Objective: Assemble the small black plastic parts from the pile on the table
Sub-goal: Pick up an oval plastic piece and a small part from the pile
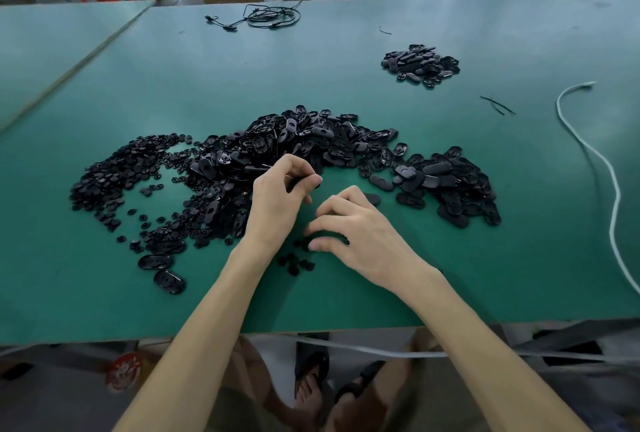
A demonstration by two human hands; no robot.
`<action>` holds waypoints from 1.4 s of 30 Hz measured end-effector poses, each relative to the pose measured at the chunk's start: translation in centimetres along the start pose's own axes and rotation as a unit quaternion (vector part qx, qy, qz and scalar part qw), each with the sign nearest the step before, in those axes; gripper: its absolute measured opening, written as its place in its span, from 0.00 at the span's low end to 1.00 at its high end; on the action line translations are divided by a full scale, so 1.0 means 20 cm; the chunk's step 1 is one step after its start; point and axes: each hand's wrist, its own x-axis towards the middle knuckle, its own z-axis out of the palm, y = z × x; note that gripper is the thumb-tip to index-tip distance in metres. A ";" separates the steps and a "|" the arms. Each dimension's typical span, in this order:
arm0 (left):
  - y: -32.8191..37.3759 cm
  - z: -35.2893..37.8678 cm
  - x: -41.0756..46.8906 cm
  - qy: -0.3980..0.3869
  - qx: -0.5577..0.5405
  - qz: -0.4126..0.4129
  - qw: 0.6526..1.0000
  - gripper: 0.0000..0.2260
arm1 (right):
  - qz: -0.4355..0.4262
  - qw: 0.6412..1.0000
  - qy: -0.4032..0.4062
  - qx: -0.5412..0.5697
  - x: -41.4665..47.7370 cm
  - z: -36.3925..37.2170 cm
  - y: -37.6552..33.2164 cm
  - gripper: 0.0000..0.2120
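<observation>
Left hand point(277, 199): fingers curled, thumb and fingertips pinching a small black part point(311, 183) just off the table point(450, 276). Too dark for us to call which kind. Right hand point(356, 231): just beside it and nearer us, fingers bent down, tips on the table at a few loose round bits point(294, 263). We can't tell whether it has one pinched or only touches them.

Rest, big to small. First the main pile point(298, 144) of oval shells, running across mid-table just beyond both hands; its near edge reaches the left hand. Left of that, a wide scatter of small round pieces point(110, 182). Far right, well apart, a small heap point(420, 64), which we read as finished units. Then a white cord point(585, 151) down the right edge and a black wire point(270, 16) coiled at the far edge; neither in the way. One lone shell point(373, 199) lies just past the right knuckles, long axis roughly left-right.

What matters for the next move: the round bits lie directly at the right fingertips, between the two wrists, so the right hand is the nearer one to take them. The held part is up and to the left of that, a short lift away. Our guess: pick one bit, bring it to the left hand, press in. Risk: bits are tiny and clustered, easy to grab two.
</observation>
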 end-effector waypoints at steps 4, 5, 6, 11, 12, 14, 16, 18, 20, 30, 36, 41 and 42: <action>-0.01 0.00 0.00 0.001 0.023 0.018 1.000 0.07 | -0.010 1.000 0.000 0.007 0.00 0.00 -0.02 0.06; -0.01 0.00 0.00 0.005 0.031 0.019 0.999 0.07 | -0.012 1.000 0.001 0.006 0.00 0.00 -0.02 0.06; -0.01 0.00 0.00 0.009 0.034 0.019 0.999 0.07 | -0.014 1.000 0.000 0.003 -0.01 -0.01 -0.02 0.05; 0.00 0.00 0.00 0.010 0.039 0.032 0.999 0.06 | -0.004 1.000 -0.006 0.022 0.00 -0.01 -0.02 0.05; 0.00 0.00 0.00 0.003 0.045 0.034 0.998 0.07 | 0.002 1.000 -0.006 0.030 0.00 -0.01 -0.02 0.05; 0.00 0.00 0.01 -0.011 0.055 0.034 0.998 0.10 | 0.015 0.999 -0.003 0.038 0.00 -0.01 -0.02 0.05; 0.00 -0.01 0.01 -0.011 0.053 0.029 0.998 0.14 | 0.021 0.999 0.002 0.034 0.00 -0.01 -0.02 0.05; 0.00 -0.01 0.01 0.005 0.040 0.020 0.999 0.15 | 0.029 0.999 0.014 0.027 0.00 0.00 -0.02 0.05; 0.00 -0.01 0.00 0.007 0.024 0.016 1.000 0.14 | 0.049 0.998 0.039 0.032 0.00 0.00 -0.02 0.05; 0.01 0.01 -0.02 -0.022 0.031 0.053 0.998 0.11 | 0.198 0.926 0.202 0.252 0.01 -0.04 0.04 0.03; 0.03 0.01 -0.03 -0.059 0.066 0.081 0.993 0.14 | 0.229 0.902 0.213 0.297 0.01 -0.07 0.06 0.06; 0.02 0.01 -0.03 -0.078 0.079 0.109 0.988 0.13 | 0.221 0.912 0.199 0.281 0.01 -0.07 0.05 0.08; 0.02 0.01 -0.03 -0.077 0.079 0.114 0.987 0.13 | 0.222 0.913 0.196 0.279 0.01 -0.07 0.05 0.08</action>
